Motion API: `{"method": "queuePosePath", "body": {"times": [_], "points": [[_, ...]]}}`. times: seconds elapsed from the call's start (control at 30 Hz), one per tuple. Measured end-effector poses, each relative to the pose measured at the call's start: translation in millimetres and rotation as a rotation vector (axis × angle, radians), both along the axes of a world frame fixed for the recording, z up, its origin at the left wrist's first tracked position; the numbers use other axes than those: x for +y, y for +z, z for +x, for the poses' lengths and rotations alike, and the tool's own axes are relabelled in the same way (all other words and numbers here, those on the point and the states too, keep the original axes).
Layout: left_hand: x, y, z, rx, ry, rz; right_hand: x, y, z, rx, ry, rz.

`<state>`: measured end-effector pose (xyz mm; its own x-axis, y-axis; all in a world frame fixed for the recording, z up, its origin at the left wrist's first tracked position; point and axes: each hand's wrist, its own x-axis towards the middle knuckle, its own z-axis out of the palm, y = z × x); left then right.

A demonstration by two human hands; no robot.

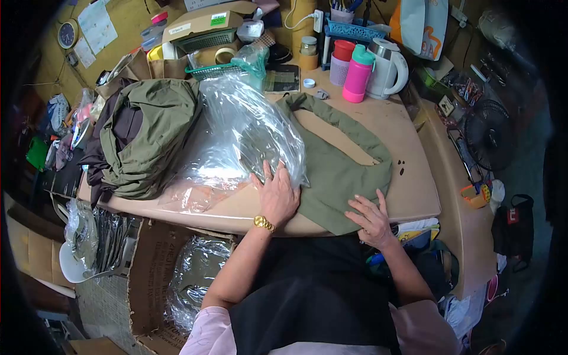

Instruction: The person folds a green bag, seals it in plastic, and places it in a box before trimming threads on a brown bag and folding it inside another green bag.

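Observation:
An olive-green garment (331, 177) lies flat on the padded table, one long narrow part curving round at its upper right. My left hand (277, 195), with a gold watch on the wrist, rests with spread fingers on the edge of a clear plastic bag (219, 136), beside the garment. My right hand (371, 222) is open over the garment's lower right edge, its fingertips touching the cloth. Whether the bag holds part of the garment cannot be made out. Left of the bag sits a heap of olive and dark cloth (151, 130).
At the back of the table (414, 183) stand a pink bottle (357, 77), a kettle (387, 71), a red cup (343, 50) and a green basket (210, 72). A cardboard box (148, 278) with plastic-wrapped packs is below on the left. A fan (491, 133) stands at right.

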<state>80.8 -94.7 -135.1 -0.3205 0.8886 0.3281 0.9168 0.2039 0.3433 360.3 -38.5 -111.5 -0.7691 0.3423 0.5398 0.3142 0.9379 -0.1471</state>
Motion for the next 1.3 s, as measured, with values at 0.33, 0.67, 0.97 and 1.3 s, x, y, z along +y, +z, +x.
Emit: {"method": "queuePosePath", "body": {"times": [0.33, 0.67, 0.97, 1.3], "points": [[-98.8, 75.0, -26.9, -0.268, -0.14, 0.124, 57.5, 225.6, -105.6, -0.288, -0.087, 0.091], [-256.9, 81.9, -158.7, -0.592, 0.456, 0.078, 210.9, 31.1, -279.9, -0.861, 0.523, -0.416], [-192.7, 95.1, -149.6, -0.032, 0.431, 0.103, 159.6, 121.5, -167.8, -0.575, 0.368, -0.515], [-58.8, 193.1, -67.6, 0.17, -0.02, 0.058, 29.4, 206.7, -67.2, 0.233, 0.052, -0.309]]}}
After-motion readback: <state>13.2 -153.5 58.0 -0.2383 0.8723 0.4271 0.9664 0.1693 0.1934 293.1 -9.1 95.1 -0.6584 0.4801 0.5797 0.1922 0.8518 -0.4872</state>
